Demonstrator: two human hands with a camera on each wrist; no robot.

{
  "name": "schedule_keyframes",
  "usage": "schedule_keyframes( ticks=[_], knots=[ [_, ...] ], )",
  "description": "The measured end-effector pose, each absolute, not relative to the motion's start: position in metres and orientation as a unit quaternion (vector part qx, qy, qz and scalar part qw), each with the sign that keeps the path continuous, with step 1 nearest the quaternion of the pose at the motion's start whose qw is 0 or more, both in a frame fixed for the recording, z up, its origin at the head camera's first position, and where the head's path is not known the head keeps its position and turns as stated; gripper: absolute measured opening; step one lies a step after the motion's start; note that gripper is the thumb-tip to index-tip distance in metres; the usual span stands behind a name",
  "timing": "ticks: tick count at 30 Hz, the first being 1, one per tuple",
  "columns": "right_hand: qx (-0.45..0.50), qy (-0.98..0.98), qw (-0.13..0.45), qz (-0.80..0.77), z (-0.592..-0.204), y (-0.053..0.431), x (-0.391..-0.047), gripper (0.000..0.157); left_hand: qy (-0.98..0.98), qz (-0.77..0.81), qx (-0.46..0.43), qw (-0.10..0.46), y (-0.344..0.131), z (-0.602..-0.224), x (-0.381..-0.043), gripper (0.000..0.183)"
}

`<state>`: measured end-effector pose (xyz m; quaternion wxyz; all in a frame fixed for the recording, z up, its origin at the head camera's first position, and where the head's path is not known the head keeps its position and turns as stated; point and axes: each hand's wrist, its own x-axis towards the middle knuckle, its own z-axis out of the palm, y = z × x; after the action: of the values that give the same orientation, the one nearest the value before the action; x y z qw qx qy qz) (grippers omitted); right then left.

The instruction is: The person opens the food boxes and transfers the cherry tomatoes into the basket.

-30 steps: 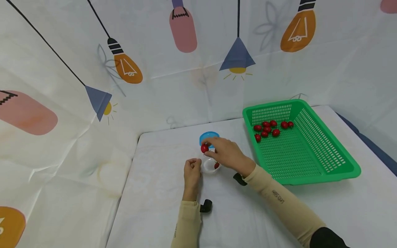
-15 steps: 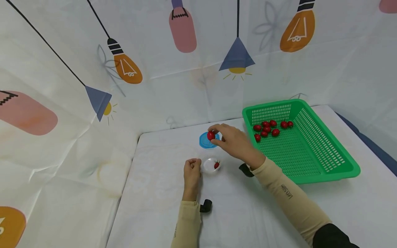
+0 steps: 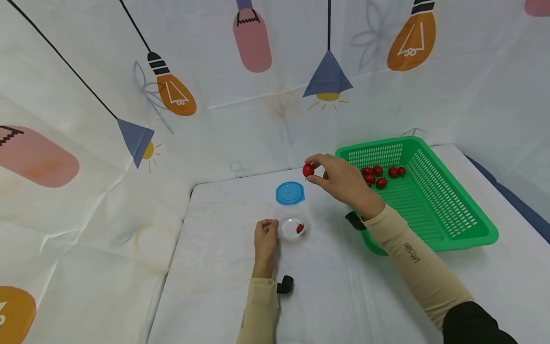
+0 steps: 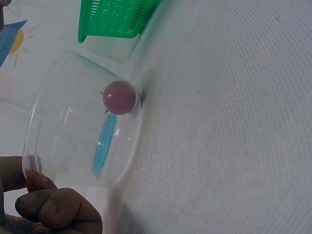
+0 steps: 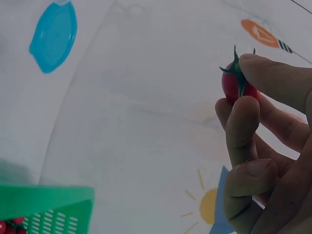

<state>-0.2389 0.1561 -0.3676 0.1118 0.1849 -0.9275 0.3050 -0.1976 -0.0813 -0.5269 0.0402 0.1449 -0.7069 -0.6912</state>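
My left hand point(image 3: 266, 241) pinches the rim of a clear plastic tub point(image 4: 73, 122) between thumb and finger. Inside the tub lies one cherry tomato point(image 4: 119, 98), its green stem showing in the head view. Raised over the table near the basket's left back corner, my right hand point(image 3: 343, 181) pinches another cherry tomato point(image 5: 236, 82) by thumb and fingertips. A blue lid point(image 3: 290, 193) lies flat behind the tub. The green basket point(image 3: 455, 243) at the right holds several cherry tomatoes point(image 3: 381, 183), some hidden behind my right hand.
A white cloth covers the table point(image 3: 223, 286), whose back edge meets a hanging sheet point(image 3: 240, 134) printed with lamps and bulbs. The basket's front left wall stands beside my right forearm point(image 3: 412, 258).
My right hand has moved from over the tub, past the blue lid, back and to the right with its cherry tomato. The left hand has stayed at the tub.
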Motion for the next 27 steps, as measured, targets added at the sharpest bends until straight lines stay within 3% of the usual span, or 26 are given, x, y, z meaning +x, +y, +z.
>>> schedule_keyframes(
  ticks=[27],
  knots=[
    [0.108,-0.954,0.051,0.274,-0.376,0.249,-0.273,0.044,-0.718,-0.676,0.159,0.041,-0.080,-0.526,-0.196,0.028]
  ],
)
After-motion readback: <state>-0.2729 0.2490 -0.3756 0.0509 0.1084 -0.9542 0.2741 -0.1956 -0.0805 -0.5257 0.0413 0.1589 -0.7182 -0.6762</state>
